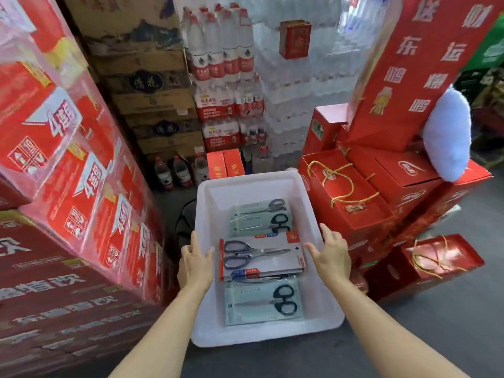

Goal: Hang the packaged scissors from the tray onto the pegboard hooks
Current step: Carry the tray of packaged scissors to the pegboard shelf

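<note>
A white plastic tray sits low in front of me and holds several packaged scissors. A grey-handled pair in a red-edged pack lies across the middle. A black-handled pack lies nearest me, and more black-handled packs lie at the far end. My left hand grips the tray's left rim. My right hand grips the right rim. No pegboard or hooks are in view.
Stacked red cartons rise close on the left. Red gift boxes with gold cords are piled on the right. Shrink-wrapped water bottles and brown cartons fill the back. Grey floor shows at lower right.
</note>
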A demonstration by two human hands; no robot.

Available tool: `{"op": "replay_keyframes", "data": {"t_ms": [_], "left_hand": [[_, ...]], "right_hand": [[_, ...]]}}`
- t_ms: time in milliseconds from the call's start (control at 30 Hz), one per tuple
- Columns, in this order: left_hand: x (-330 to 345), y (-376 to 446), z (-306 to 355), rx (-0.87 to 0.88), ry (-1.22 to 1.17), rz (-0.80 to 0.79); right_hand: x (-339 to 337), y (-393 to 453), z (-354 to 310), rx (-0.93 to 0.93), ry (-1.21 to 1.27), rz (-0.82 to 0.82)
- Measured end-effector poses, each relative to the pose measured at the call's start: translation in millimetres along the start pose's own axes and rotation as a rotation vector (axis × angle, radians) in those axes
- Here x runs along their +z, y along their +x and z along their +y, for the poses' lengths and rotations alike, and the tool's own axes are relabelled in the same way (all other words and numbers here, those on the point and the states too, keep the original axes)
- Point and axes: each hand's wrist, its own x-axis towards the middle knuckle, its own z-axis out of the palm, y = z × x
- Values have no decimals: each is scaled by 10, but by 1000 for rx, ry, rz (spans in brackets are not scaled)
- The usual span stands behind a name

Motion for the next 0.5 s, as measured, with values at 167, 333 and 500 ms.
{"op": "replay_keyframes", "data": {"t_ms": [167, 333, 500], "left_hand": [[75, 64, -94, 26, -29, 64], [46, 19, -212, 69, -185, 129], [-165, -241, -448, 79, -223, 185]], "right_hand": [[164, 82, 118, 50, 43, -63], [181, -5, 103, 69, 147, -12], [138, -388, -5, 41, 290, 13]]}}
